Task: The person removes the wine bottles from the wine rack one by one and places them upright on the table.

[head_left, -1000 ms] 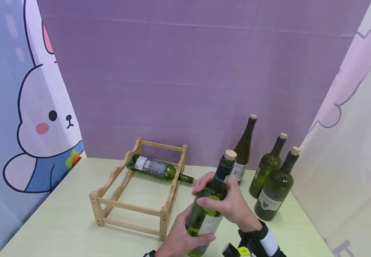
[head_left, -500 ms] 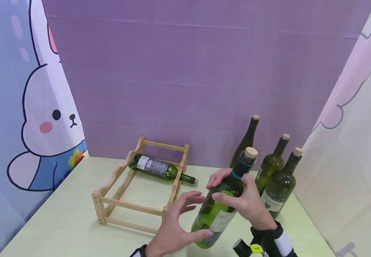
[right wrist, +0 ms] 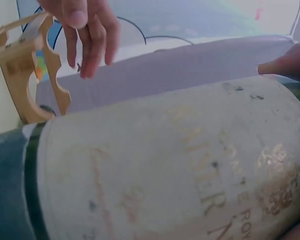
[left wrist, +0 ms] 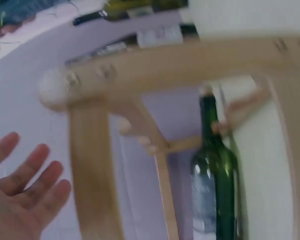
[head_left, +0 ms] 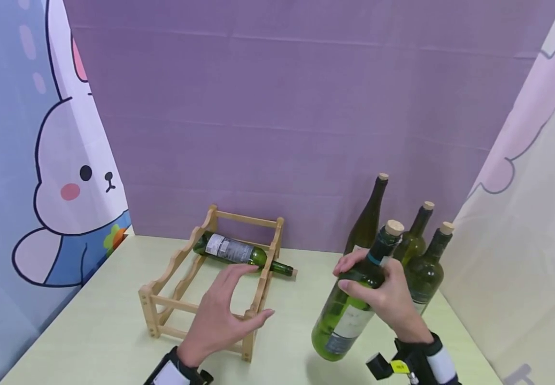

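Observation:
My right hand (head_left: pixel 395 294) grips a corked green wine bottle (head_left: pixel 347 326) near its shoulder, tilted with the neck leaning right and the base above the table. Its cream label (right wrist: pixel 155 170) fills the right wrist view. My left hand (head_left: pixel 220 310) is empty, fingers spread and thumb apart, over the front of the wooden wine rack (head_left: pixel 146 310). The left wrist view shows those fingers (left wrist: pixel 35 185) beside the blurred rack frame (left wrist: pixel 165 70). Another green wine bottle (head_left: pixel 231 250) lies across the rack's back, its corked neck sticking out to the right.
Three corked wine bottles stand at the right: a slim brown one (head_left: pixel 366 224) by the purple backdrop (head_left: pixel 258 107), a green one (head_left: pixel 411 246), and a dark one (head_left: pixel 425 275) partly hidden behind my right hand. The pale table (head_left: pixel 90 326) meets printed cloths on both sides.
My left hand has let go of the held bottle and moved left to the rack. My right hand has carried the bottle to the right, tilting it further and lifting its base.

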Available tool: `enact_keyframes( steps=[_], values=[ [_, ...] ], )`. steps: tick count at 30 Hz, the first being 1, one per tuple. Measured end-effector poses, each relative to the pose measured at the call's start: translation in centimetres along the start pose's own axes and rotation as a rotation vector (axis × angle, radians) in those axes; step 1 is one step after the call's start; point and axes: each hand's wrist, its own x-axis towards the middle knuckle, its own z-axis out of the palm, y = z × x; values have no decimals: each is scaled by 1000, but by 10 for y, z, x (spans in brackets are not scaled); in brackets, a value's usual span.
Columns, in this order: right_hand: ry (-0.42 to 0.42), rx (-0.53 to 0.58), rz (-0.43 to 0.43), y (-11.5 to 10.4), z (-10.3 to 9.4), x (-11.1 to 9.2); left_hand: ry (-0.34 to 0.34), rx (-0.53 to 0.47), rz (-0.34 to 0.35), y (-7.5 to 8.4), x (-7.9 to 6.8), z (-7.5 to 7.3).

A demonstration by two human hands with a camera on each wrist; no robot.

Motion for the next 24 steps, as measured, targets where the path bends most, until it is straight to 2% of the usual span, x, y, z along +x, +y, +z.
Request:
enact_keyframes(
  steps=[4,7,11,15,18,24],
  values=[
    [45,-43,68,7,-11,-4,-75,158,-60,-12,-7,-3],
    [96,-86,126,11,-19,-6,-138,239,-86,-19,-12,-2],
    [160,-149,186,17,-29,-10,-207,331,-104,-25,-16,0],
    [204,-213,225,23,-37,-14,-266,433,-87,-27,-19,4],
    [231,-252,257,28,-43,-17,-289,484,-72,-29,-19,6],
    [273,-301,322,39,-55,-24,-322,527,-89,-29,-20,9]
  ],
)
